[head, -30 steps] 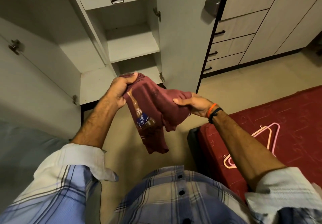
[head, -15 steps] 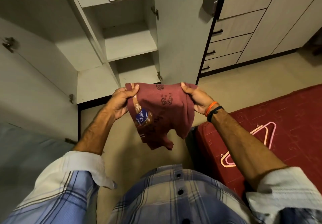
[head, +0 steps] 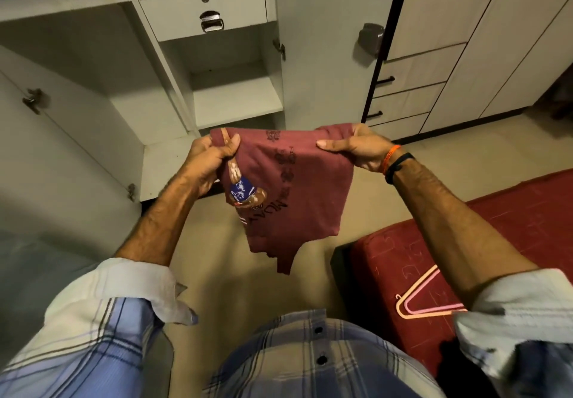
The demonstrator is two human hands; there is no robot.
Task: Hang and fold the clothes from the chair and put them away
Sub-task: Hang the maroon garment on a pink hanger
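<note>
Hanging between both hands, the maroon shirt [head: 291,187] (folded), top corners pinched.

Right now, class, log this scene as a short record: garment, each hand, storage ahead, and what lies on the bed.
garment: maroon printed T-shirt, partly folded, held up in the air by its top edge
left hand: grip on the shirt's top left corner
right hand: grip on the top right corner
storage: open wardrobe shelf straight ahead, nothing visible on it
bed: red cover with pink and orange hangers lying flat
</note>
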